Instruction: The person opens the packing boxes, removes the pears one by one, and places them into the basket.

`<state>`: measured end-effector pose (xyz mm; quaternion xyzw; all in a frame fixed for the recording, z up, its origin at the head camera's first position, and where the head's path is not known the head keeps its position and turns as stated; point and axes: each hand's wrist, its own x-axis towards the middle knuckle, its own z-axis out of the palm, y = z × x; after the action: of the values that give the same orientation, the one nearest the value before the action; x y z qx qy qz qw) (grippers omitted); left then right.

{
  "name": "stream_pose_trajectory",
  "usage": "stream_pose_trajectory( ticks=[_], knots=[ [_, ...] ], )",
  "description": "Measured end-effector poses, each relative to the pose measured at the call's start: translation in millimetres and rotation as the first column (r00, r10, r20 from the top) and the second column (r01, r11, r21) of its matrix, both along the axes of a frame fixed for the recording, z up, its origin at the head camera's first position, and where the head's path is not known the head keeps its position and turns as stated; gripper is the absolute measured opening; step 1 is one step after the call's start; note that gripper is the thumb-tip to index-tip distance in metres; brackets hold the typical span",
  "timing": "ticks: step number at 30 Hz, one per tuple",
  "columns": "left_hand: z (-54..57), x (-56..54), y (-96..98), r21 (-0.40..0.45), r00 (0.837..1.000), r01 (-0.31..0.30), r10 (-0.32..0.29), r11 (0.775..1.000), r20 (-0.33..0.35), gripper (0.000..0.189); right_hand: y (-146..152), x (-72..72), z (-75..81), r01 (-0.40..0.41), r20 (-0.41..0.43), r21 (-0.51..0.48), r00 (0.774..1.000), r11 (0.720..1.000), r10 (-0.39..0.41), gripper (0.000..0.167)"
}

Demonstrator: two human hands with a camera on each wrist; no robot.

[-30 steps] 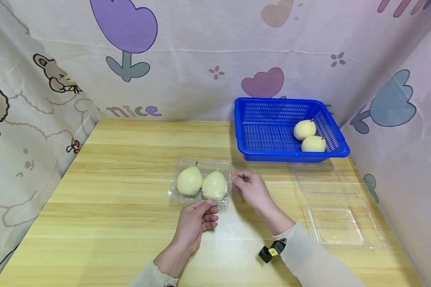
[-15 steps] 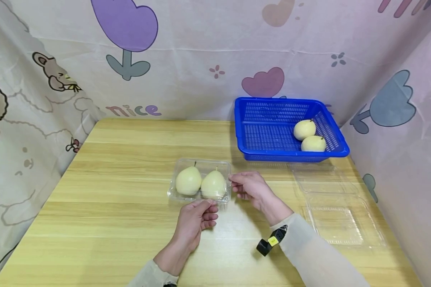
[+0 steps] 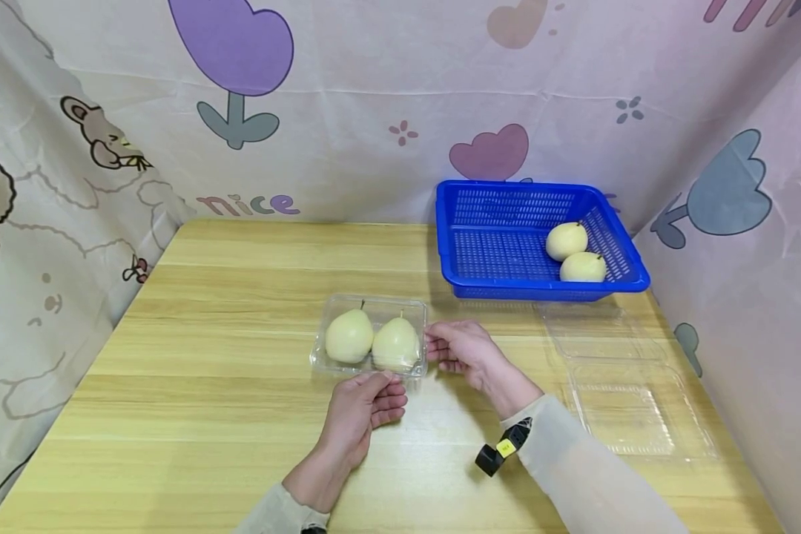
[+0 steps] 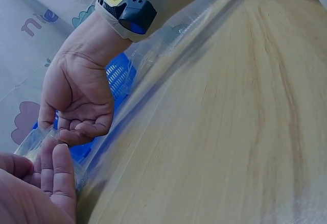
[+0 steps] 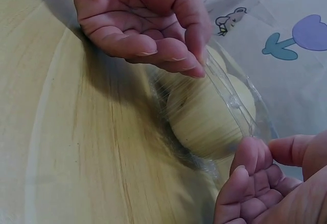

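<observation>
Mid-frame in the head view, left hand (image 3: pixel 360 411) and right hand (image 3: pixel 466 350) pinch a clear plastic box (image 3: pixel 389 302) (round yellow pears (image 3: pixel 349 337) inside). Only this view shows the whole blue plastic basket (image 3: pixel 541 284), upper right.

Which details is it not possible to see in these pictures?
Right hand, right wrist view: cut off by the right and bottom edges.
Near pear in the blue basket, head view: underside hidden by front rim.
Yellow label, head view: marks too small to read.
</observation>
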<state>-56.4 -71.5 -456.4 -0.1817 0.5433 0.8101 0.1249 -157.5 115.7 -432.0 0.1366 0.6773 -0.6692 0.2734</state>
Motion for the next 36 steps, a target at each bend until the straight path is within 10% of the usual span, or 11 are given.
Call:
stream_pose_trajectory(
  ticks=[36],
  knots=[
    [-4.3,-0.8,0.2,0.008,0.999,-0.023,0.023,1.0,-0.032,0.019,-14,3.8,2.9,0.092,0.006,-0.04,0.996,0.995,-0.092,0.013]
  ],
)
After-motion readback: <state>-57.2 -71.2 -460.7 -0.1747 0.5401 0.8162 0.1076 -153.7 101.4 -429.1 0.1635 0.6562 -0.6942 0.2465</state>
